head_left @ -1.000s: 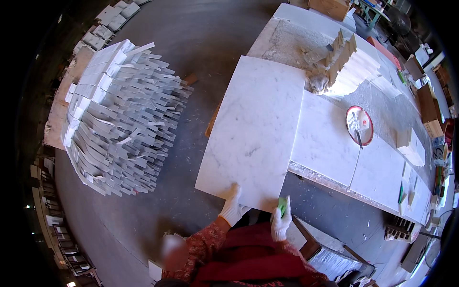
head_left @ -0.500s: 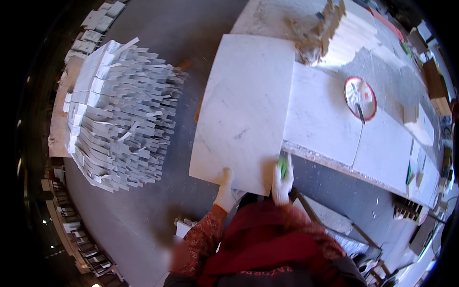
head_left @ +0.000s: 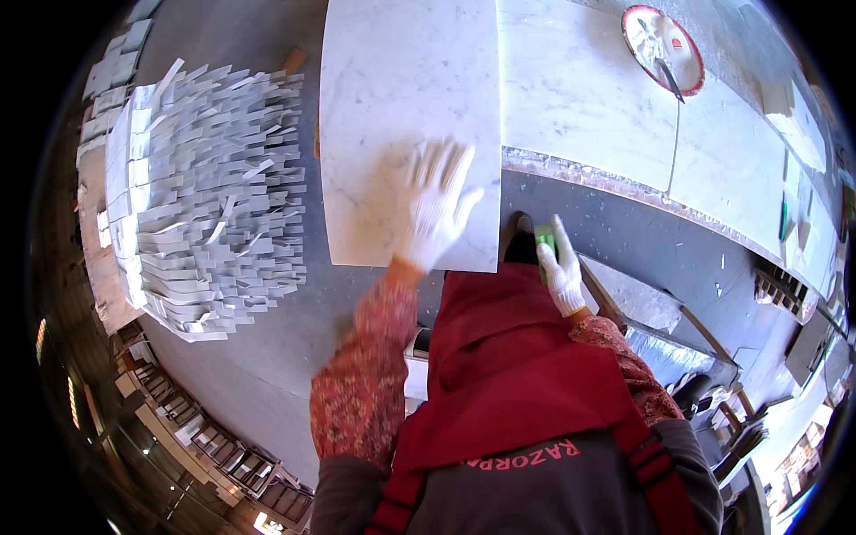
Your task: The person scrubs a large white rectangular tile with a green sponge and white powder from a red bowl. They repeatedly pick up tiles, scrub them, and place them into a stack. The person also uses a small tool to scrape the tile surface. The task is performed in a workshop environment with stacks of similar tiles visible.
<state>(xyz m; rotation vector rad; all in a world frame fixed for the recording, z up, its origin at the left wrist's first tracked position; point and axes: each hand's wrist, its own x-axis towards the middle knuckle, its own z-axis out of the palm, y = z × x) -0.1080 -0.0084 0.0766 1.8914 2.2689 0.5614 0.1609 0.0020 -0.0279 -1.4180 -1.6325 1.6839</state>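
A large white marble slab [head_left: 401, 80] with grey veins lies in front of me, its near edge by my waist. My left hand [head_left: 435, 201], in a white glove, is over the slab's near part with the fingers spread; whether the palm touches the stone I cannot tell. Off the slab's right side, above the floor, my right hand [head_left: 562, 275], also gloved, holds a small green block [head_left: 544, 239]. The block is partly hidden by the fingers, so its exact kind does not show.
To the right runs a worktable with a pale stone top [head_left: 584, 98]. On it sits a red-rimmed plate [head_left: 637, 40] with white paste and a dark-handled spatula [head_left: 669, 78]. A stack of many thin white strips [head_left: 223, 196] stands at left. A wooden-framed stand [head_left: 602, 290] is near my right arm.
My left hand has left the slab's near-left edge and moved onto its face, fingers spread. My right hand has come away from the right edge with the green block. The view has shifted.
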